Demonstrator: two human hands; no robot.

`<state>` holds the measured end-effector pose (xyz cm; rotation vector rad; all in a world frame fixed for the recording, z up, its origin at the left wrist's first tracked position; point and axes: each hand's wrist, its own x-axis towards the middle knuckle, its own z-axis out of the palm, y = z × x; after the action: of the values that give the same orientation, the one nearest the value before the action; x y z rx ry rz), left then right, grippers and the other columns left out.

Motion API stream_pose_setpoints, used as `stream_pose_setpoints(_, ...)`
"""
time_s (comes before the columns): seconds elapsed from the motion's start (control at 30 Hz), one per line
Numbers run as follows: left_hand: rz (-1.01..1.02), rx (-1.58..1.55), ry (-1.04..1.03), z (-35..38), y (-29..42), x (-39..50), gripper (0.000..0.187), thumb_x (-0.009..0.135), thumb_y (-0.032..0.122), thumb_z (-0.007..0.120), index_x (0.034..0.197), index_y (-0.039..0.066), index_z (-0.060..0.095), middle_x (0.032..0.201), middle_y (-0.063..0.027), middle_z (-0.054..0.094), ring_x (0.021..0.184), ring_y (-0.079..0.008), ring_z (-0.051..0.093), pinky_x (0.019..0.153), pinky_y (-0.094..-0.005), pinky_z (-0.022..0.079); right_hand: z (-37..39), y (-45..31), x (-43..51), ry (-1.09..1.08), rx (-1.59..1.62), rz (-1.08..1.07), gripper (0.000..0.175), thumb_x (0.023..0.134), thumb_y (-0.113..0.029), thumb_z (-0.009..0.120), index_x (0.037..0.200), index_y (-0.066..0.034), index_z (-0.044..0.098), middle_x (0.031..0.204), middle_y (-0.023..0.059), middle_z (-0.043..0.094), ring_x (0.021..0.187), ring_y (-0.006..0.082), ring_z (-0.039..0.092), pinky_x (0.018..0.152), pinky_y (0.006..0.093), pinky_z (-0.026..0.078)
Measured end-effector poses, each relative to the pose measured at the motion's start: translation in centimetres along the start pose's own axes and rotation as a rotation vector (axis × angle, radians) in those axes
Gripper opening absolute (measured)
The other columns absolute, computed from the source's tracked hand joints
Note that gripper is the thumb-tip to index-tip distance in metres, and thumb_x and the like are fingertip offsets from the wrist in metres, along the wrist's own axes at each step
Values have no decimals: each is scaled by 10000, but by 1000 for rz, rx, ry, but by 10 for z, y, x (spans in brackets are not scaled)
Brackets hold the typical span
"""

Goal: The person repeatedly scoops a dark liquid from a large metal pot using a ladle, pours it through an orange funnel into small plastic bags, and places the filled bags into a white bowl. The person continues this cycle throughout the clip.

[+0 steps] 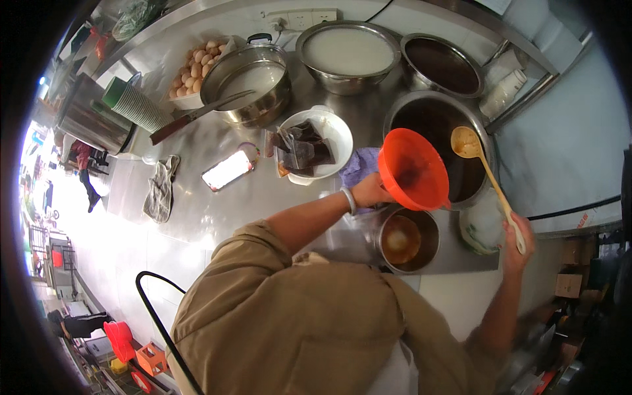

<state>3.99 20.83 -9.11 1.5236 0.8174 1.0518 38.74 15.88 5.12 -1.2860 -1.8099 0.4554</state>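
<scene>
My left hand (pixel 373 191) grips a red plastic funnel (pixel 414 168) by its side, tilted above the near rim of a large metal basin of dark liquid (pixel 419 116). In my right hand (pixel 518 239) is the handle of a yellowish ladle (pixel 465 142), its bowl over the same basin's right side. Close to my body, below the funnel, stands a metal pot (pixel 410 242) with brown liquid and a paler patch. A purple cloth (pixel 361 165) lies beside my left hand. What the left fingers do behind the funnel is partly hidden.
A white bowl (pixel 340 133) holds sealed bags of dark liquid. Behind are a basin of white liquid (pixel 349 52), a smaller dark-filled basin (pixel 442 64), a pot with a long-handled utensil (pixel 247 84) and eggs (pixel 197 66). A phone (pixel 228 170) and a rag (pixel 162 190) lie left.
</scene>
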Motion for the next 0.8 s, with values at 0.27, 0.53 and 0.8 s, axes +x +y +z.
stream_pose_setpoints(0.27,42,-99,30,-4,-1,-8,432,748,141,728,1134,30,570,1031,-58,636,946,-127,566,834,-293,458,53,21,31,-83,9,136,208,860,-102,575,1046,-14,607,908,94,618,806,161,573,751,284,456)
stream_pose_setpoints(0.53,11,-161,15,-1,-19,-10,393,747,148,732,1096,36,589,923,-29,652,830,-88,562,738,-266,467,-2,15,71,162,594,542,269,890,-252,566,1032,-25,588,763,74,613,656,110,583,623,229,478)
stream_pose_setpoints(0.8,-7,-8,34,5,-23,-3,385,744,171,733,1081,50,592,865,-44,657,780,-93,576,702,-271,473,-59,-47,39,301,541,369,332,938,-265,465,1123,-1,544,831,107,627,698,116,582,635,237,468)
